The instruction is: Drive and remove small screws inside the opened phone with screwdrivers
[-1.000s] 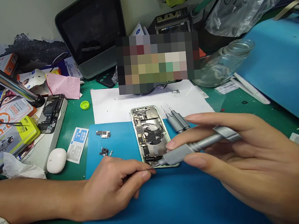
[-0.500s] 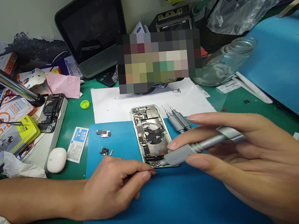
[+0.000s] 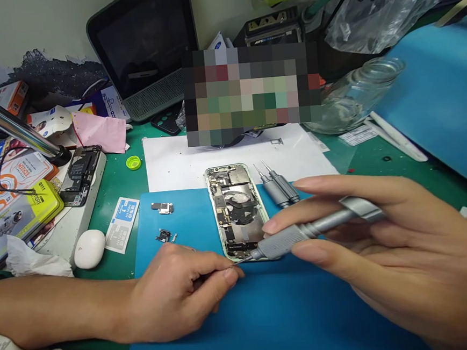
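Right hand [image 3: 397,254] grasping grey screwdriver [image 3: 283,242], left hand [image 3: 178,292], fingers pinching its tip, opened phone [image 3: 238,207] across far edge of blue mat [image 3: 268,312]

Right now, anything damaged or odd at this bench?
Yes: the wall left of the screen has a ragged dark patch where the pale surface looks missing. The phone lies open, internals exposed. Behind the pixelated block, can't tell.

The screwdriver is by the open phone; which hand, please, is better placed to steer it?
Probably the right hand: it holds the screwdriver by its handle, near the open phone; the left hand is only at the tip.
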The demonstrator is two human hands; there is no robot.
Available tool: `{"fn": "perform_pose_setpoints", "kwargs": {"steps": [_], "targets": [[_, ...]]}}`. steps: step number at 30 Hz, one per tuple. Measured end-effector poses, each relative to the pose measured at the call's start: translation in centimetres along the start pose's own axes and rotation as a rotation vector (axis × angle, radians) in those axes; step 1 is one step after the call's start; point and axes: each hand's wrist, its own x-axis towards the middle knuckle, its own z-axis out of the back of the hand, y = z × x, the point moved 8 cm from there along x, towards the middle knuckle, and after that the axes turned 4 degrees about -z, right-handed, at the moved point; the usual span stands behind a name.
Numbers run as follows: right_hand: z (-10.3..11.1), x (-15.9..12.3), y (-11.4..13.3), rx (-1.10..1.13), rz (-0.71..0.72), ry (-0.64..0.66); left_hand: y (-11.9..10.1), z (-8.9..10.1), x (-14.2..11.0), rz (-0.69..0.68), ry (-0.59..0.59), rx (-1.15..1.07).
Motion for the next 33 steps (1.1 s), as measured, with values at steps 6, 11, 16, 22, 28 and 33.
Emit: {"fn": "perform_pose_setpoints", "kwargs": {"steps": [6,11,16,22,28,33], "targets": [[-0.2,-0.1,-0.3,-0.005,-0.028,-0.003,-0.1,-0.1,0.0,-0.009,0.007,0.009],[-0.2,0.0,-0.4,-0.006,0.017,-0.005,-0.2,-0.1,0.0,-0.021,0.015,0.023],[-0.2,0.2,-0.2,-0.023,0.050,-0.005,0.0,-0.2,0.0,-0.011,0.017,0.015],[-0.1,0.2,0.0,-0.038,0.085,-0.006,-0.1,-0.2,0.1,-0.012,0.030,0.027],[-0.1,0.1,0.4,-0.052,0.105,0.013,-0.1,0.0,0.2,-0.008,0.033,0.025],[-0.5,-0.1,0.6,-0.121,0.141,0.048,-0.1,-0.1,0.2,-0.011,0.041,0.033]]}}
